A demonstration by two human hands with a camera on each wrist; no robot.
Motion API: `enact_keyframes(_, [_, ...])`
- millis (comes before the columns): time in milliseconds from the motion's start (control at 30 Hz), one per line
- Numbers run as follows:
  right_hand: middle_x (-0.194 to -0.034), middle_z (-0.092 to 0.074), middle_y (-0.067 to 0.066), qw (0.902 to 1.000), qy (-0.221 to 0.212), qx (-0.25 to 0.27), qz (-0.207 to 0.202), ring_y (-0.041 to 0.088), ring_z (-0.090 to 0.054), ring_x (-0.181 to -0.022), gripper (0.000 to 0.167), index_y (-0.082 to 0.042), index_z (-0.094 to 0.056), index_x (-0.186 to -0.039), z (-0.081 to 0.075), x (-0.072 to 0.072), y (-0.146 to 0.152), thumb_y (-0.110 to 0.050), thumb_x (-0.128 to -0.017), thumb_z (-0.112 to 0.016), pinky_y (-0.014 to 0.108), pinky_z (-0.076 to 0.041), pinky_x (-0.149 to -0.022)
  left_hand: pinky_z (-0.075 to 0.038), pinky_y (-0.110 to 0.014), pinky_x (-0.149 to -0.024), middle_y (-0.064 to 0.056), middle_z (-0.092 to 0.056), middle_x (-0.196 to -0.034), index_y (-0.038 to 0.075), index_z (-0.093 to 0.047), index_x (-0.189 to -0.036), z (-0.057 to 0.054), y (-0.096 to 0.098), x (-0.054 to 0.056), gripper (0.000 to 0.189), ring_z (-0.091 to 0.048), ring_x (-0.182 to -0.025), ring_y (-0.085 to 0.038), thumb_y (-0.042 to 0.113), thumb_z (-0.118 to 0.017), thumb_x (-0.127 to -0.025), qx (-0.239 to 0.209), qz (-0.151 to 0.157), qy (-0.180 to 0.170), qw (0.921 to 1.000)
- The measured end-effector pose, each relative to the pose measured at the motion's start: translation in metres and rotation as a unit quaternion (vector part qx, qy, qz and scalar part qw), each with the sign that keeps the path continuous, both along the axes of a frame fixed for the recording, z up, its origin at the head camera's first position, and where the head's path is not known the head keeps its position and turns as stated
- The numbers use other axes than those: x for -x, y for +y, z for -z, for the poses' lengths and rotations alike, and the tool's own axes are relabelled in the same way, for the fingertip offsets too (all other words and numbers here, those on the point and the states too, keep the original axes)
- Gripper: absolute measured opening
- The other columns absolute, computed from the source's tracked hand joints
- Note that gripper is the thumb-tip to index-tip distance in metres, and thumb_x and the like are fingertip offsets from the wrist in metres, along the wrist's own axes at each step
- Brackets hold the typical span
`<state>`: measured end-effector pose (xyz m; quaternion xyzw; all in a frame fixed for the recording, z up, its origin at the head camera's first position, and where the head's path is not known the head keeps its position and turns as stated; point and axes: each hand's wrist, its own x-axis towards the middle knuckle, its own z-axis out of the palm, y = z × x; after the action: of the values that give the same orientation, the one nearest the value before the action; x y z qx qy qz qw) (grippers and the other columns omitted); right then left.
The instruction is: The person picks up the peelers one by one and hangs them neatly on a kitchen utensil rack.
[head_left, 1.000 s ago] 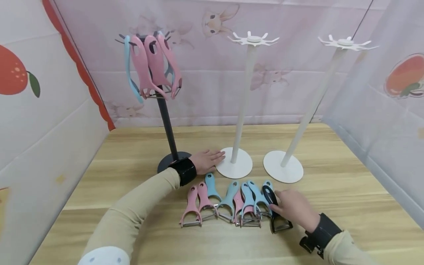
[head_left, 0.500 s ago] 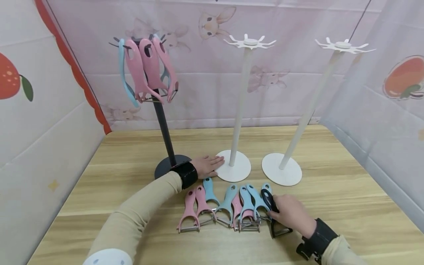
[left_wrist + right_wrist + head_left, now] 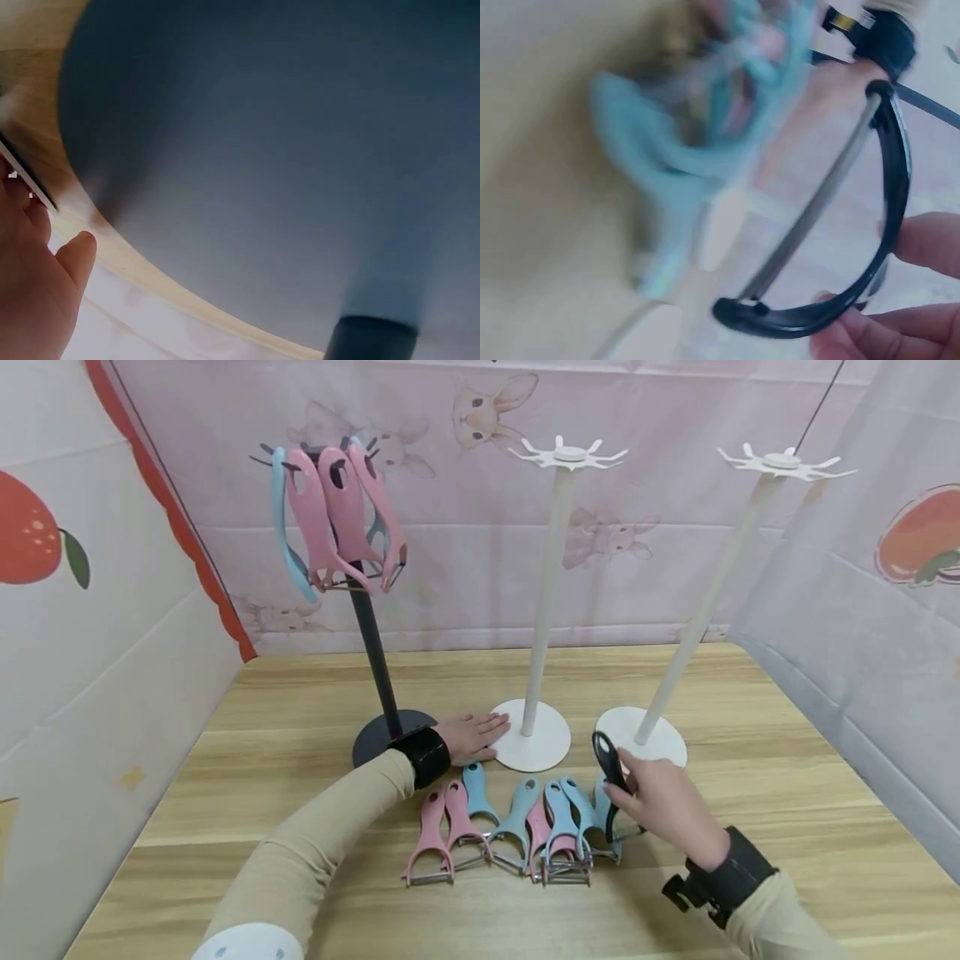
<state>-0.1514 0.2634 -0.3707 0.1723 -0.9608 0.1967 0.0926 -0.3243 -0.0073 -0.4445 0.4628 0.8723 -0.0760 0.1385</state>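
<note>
**A:** Wooden table (image 3: pixel 787 793) under both hands, and beyond the fingertips stand three tall stands. Biggest things first: the black stand (image 3: pixel 372 635) rises just past the left wrist, the middle white stand (image 3: pixel 546 602) right off the left fingertips, the far white stand (image 3: pixel 697 610) just behind the right hand.

**B:** And the left hand (image 3: pixel 468 737)?

**A:** Flat on the wood, fingers straight and relaxed, gripping nothing. It lies between the two bases, fingertips at the edge of the white disc (image 3: pixel 534 745), wrist beside the dark one. I'd judge it's there for balance. The left wrist view is mostly a blur of that dark base.

**B:** Only the black stand is loaded?

**A:** Yes, pink and blue peelers (image 3: pixel 337 518) hang by their handle holes from its top prongs, which explains why they dangle blade-down. Both white tops are bare.

**B:** Now the right hand (image 3: pixel 660 806).

**A:** Fingers curled round the black peeler (image 3: pixel 609 777), pinching low on the handle so the hole end points up toward the far white stand. It's lifted off the table; the right wrist view shows its curved head and blade out in front of the fingertips (image 3: pixel 922 240).

**B:** And below that hand?

**A:** The row of pink and blue peelers (image 3: pixel 517 827) lies flat, just left of the right hand, handles toward the stands.
</note>
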Motion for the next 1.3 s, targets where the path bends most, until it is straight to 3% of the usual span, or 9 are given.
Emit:
enact_keyframes(67, [-0.050,-0.040,-0.008,0.9988,0.046,0.012,-0.004,0.002,-0.033,-0.040,0.023,0.002,-0.058,-0.098,-0.012,0.005,-0.004,-0.012,-0.082,-0.069,0.019,-0.029,-0.036,-0.018,-0.042,-0.110,-0.006,-0.009,-0.156,0.009,-0.013,-0.150,0.001,0.001,0.001,0.058,-0.008,-0.141,-0.018,0.036,-0.031,-0.102,0.001,-0.004,0.000,1.0000])
enact_keyframes(167, [-0.053,-0.050,-0.004,0.9932,0.112,0.031,-0.006,0.004,-0.040,-0.043,0.039,0.009,-0.058,-0.112,-0.030,0.012,-0.010,-0.012,-0.082,-0.070,0.022,-0.035,-0.039,-0.017,-0.042,-0.111,-0.005,-0.008,-0.156,0.010,-0.012,-0.150,0.002,0.002,0.001,0.059,-0.007,-0.141,-0.018,0.037,-0.031,-0.102,0.005,-0.011,0.000,0.9999])
enact_keyframes(367, [-0.065,-0.063,0.008,0.9733,0.220,0.064,-0.005,0.016,-0.055,-0.051,0.053,0.014,-0.052,-0.122,-0.059,0.026,-0.026,-0.010,-0.080,-0.072,0.033,-0.044,-0.048,-0.015,-0.041,-0.111,-0.003,-0.006,-0.156,0.012,-0.010,-0.150,0.002,0.004,0.001,0.060,-0.005,-0.141,-0.015,0.038,-0.031,-0.101,0.015,-0.026,-0.005,0.9995])
enact_keyframes(533, [-0.068,-0.065,0.012,0.9520,0.290,0.098,-0.016,0.024,-0.060,-0.055,0.054,0.012,-0.051,-0.125,-0.081,0.036,-0.043,-0.011,-0.081,-0.072,0.037,-0.046,-0.050,-0.015,-0.042,-0.111,-0.003,-0.006,-0.156,0.012,-0.010,-0.150,-0.003,0.004,0.000,0.059,-0.005,-0.141,-0.015,0.037,-0.032,-0.101,0.019,-0.033,-0.015,0.9992])
enact_keyframes(767, [-0.068,-0.064,0.016,0.9115,0.393,0.119,-0.022,0.028,-0.060,-0.057,0.052,0.013,-0.052,-0.124,-0.125,0.045,-0.062,-0.018,-0.084,-0.065,0.039,-0.043,-0.049,-0.017,-0.043,-0.111,-0.003,-0.007,-0.156,0.012,-0.012,-0.150,0.000,0.004,0.002,0.059,-0.006,-0.141,-0.016,0.038,-0.032,-0.101,0.014,-0.026,-0.013,0.9995])
enact_keyframes(1033, [-0.065,-0.060,0.017,0.8947,0.433,0.111,0.003,0.028,-0.052,-0.053,0.047,0.013,-0.052,-0.122,-0.164,0.062,-0.078,-0.019,-0.089,-0.062,0.032,-0.034,-0.048,-0.018,-0.043,-0.110,-0.004,-0.009,-0.156,0.011,-0.014,-0.150,-0.005,0.006,0.000,0.058,-0.008,-0.141,-0.017,0.036,-0.033,-0.101,0.025,-0.025,-0.006,0.9994])
enact_keyframes(1200, [-0.063,-0.059,0.016,0.8865,0.447,0.118,0.024,0.028,-0.051,-0.052,0.045,0.012,-0.054,-0.118,-0.174,0.076,-0.086,-0.023,-0.090,-0.060,0.033,-0.032,-0.047,-0.017,-0.041,-0.111,-0.002,-0.007,-0.156,0.013,-0.011,-0.150,-0.005,0.007,-0.001,0.058,-0.006,-0.141,-0.015,0.038,-0.031,-0.101,0.032,-0.030,-0.004,0.9990])
enact_keyframes(1300, [-0.063,-0.059,0.016,0.8870,0.444,0.119,0.046,0.029,-0.052,-0.053,0.045,0.011,-0.054,-0.118,-0.176,0.083,-0.089,-0.023,-0.089,-0.061,0.035,-0.033,-0.048,-0.017,-0.042,-0.111,-0.002,-0.007,-0.156,0.013,-0.012,-0.150,-0.003,0.007,0.000,0.059,-0.006,-0.141,-0.015,0.038,-0.031,-0.101,0.025,-0.032,-0.007,0.9991])
